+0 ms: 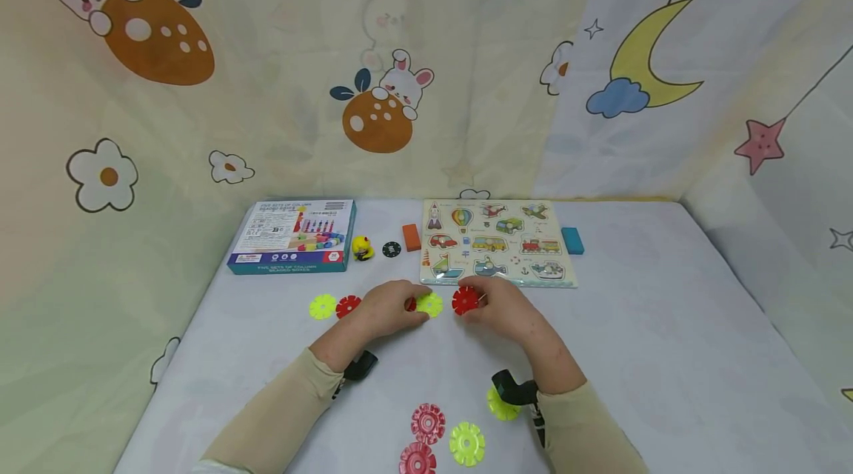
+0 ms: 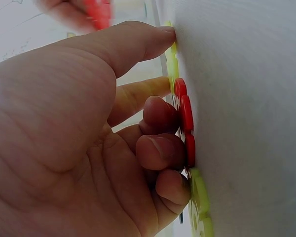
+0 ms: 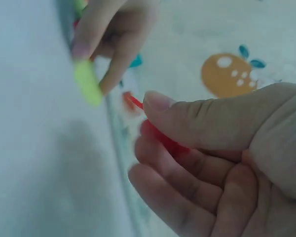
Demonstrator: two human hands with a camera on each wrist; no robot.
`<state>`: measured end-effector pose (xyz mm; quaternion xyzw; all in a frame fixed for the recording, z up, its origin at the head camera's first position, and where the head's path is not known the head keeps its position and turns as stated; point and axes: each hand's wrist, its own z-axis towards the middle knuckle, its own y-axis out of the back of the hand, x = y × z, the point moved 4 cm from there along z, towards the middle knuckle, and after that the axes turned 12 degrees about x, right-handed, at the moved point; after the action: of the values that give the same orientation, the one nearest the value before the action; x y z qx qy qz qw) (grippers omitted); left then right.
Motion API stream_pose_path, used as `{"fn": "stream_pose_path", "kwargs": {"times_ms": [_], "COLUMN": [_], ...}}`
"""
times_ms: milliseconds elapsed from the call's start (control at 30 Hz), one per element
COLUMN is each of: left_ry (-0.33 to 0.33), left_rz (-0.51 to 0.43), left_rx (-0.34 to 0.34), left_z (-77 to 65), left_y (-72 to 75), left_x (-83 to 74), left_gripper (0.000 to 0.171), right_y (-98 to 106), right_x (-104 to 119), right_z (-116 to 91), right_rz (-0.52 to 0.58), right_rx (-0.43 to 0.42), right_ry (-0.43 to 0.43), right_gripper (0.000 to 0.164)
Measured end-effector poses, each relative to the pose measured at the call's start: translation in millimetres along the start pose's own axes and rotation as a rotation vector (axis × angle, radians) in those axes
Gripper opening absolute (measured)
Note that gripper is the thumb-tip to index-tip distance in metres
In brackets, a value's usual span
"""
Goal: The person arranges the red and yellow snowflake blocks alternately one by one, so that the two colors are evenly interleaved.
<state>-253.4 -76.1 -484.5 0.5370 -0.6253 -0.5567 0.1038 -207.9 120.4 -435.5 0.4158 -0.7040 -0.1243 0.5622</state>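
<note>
My left hand [image 1: 381, 309] rests over a row of notched plastic discs on the table, thumb and forefinger pinching the yellow-green disc [image 1: 431, 304] at its right end. Beneath the curled fingers of that hand a red disc [image 2: 186, 113] shows in the left wrist view. Further left in the row lie another red disc [image 1: 347, 306] and a yellow-green one [image 1: 323, 306]; the middle of the row is hidden by the hand. Just to the right, my right hand [image 1: 505, 311] pinches a separate red disc [image 1: 464, 301] between thumb and fingers, held above the table and apart from the row.
Nearer me lie two red discs [image 1: 428, 424] and two yellow-green discs [image 1: 467, 444], one partly behind the right wrist camera. At the back stand a toy box [image 1: 293, 233], a duck [image 1: 363, 248], a black chip [image 1: 391, 249], an orange block [image 1: 411, 237], a picture board [image 1: 500, 263] and a blue block [image 1: 572, 241].
</note>
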Motion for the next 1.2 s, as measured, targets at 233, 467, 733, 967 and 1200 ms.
{"fn": "stream_pose_path", "kwargs": {"times_ms": [233,467,733,967,1200], "left_ry": [-0.003,0.002,0.011,0.01,-0.039], "left_rz": [0.006,0.018,0.023,0.065,0.09], "left_rx": [-0.009,-0.017,-0.014,0.003,0.013], "left_z": [-1.2,-1.5,-4.0,-2.1,12.4], "left_y": [-0.1,0.0,1.7,6.0,3.0], "left_x": [-0.7,-2.0,-4.2,-12.6,-37.6], "left_gripper": [0.053,0.053,0.053,0.055,0.057], "right_y": [-11.2,-19.8,-13.4,-14.7,-13.4], "right_x": [-16.7,-19.7,-22.9,-26.1,-23.7], "right_z": [13.5,18.0,16.0,18.4,18.8], "right_rz": [0.014,-0.075,-0.156,-0.146,-0.134], "right_rx": [-0.026,-0.073,-0.086,-0.088,-0.075], "right_ry": [-0.055,-0.025,-0.075,-0.08,-0.066], "right_gripper": [0.052,0.055,0.033,0.028,0.028]}}
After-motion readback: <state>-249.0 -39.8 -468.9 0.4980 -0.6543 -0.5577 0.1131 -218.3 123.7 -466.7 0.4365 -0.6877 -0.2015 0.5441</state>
